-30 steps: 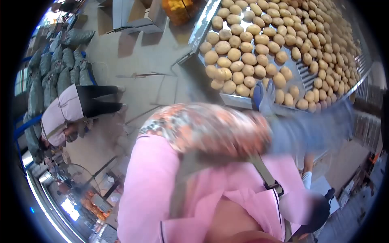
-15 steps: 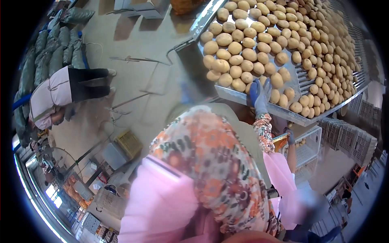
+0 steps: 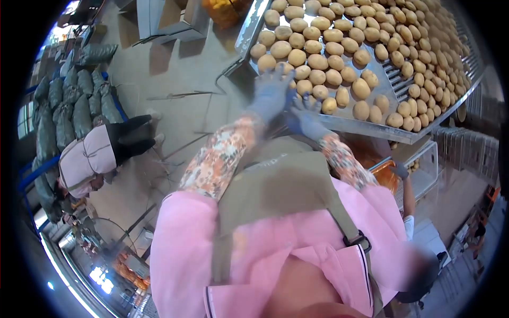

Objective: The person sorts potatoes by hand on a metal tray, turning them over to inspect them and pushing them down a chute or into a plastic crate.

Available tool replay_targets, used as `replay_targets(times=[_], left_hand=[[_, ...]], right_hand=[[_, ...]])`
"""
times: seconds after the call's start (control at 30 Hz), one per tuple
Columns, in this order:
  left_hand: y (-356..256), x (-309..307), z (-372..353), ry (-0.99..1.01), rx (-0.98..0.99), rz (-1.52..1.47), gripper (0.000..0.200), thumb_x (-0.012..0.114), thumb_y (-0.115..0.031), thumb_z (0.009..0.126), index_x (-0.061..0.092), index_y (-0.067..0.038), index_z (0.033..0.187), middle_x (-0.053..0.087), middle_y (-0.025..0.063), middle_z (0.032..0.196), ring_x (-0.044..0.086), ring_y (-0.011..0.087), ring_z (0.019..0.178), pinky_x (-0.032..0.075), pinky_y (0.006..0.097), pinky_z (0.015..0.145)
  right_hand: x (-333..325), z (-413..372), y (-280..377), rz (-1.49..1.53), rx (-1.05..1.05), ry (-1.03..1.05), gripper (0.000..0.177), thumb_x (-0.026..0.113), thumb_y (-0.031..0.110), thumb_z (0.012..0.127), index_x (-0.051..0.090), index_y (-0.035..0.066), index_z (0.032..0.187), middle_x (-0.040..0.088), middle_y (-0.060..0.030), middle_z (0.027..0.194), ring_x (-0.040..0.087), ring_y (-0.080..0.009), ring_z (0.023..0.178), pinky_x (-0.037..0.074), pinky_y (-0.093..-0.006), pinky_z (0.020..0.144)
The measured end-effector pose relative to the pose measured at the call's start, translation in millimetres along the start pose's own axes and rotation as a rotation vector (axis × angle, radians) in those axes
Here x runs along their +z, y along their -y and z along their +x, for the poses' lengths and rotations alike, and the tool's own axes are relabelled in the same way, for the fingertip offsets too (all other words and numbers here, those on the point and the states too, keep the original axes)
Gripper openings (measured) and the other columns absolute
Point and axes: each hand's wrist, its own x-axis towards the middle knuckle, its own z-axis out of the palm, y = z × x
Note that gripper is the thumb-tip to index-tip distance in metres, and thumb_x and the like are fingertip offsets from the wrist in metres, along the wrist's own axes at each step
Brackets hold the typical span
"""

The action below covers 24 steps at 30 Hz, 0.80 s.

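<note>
Many potatoes lie on a metal sorting table in the upper right. My left hand, in a blue-grey glove, reaches over the table's near left corner, its fingers spread against the nearest potatoes. Just to its right, my right hand, gloved too, rests at the table's front edge with fingers apart, their tips by the potatoes. Neither hand is closed round a potato. Floral sleeves cover both forearms.
A bent-over person stands at the left beside stacked green sacks. Cardboard boxes and an orange sack are at the top. A co-worker's gloved hand is by a white crate at the right.
My left arm, bent low before, has swung up to the table. My right hand has moved left along the edge. Potatoes near the front edge have shifted, and the view has moved.
</note>
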Motion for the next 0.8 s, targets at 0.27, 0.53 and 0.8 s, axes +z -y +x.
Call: replay_targets(times=[0.27, 0.53, 0.8], left_hand=[[40.4, 16.5, -44.7, 0.047, -0.128, -0.44, 0.038, 0.056, -0.018, 0.09, 0.052, -0.008, 0.126, 0.046, 0.0159, 0.138, 0.043, 0.0359, 0.126, 0.039, 0.0401, 0.103], [46.1, 52.8, -23.3, -0.222, -0.133, -0.603, 0.038, 0.05, -0.019, 0.095, 0.051, -0.002, 0.128, 0.051, 0.0216, 0.13, 0.045, 0.0329, 0.127, 0.035, 0.0359, 0.107], [56.0, 50.4, -37.9, -0.177, -0.253, -0.872, 0.04, 0.049, -0.027, 0.097, 0.051, 0.005, 0.121, 0.054, 0.0186, 0.12, 0.052, 0.029, 0.112, 0.04, 0.0354, 0.099]], right_hand=[[-53.6, -0.1, -27.4, 0.574, 0.036, -0.43, 0.034, 0.053, 0.022, 0.091, 0.059, 0.013, 0.123, 0.06, -0.0108, 0.126, 0.054, -0.0305, 0.117, 0.04, -0.0402, 0.101], [-13.1, 13.2, 14.8, 0.116, -0.135, -0.178, 0.044, 0.053, 0.025, 0.091, 0.05, 0.021, 0.134, 0.039, -0.0095, 0.147, 0.025, -0.0397, 0.14, 0.013, -0.0605, 0.113], [-46.8, -5.0, -52.4, 0.252, 0.092, -0.489, 0.046, 0.064, 0.02, 0.083, 0.054, 0.013, 0.127, 0.051, -0.0164, 0.132, 0.053, -0.037, 0.116, 0.043, -0.0448, 0.096]])
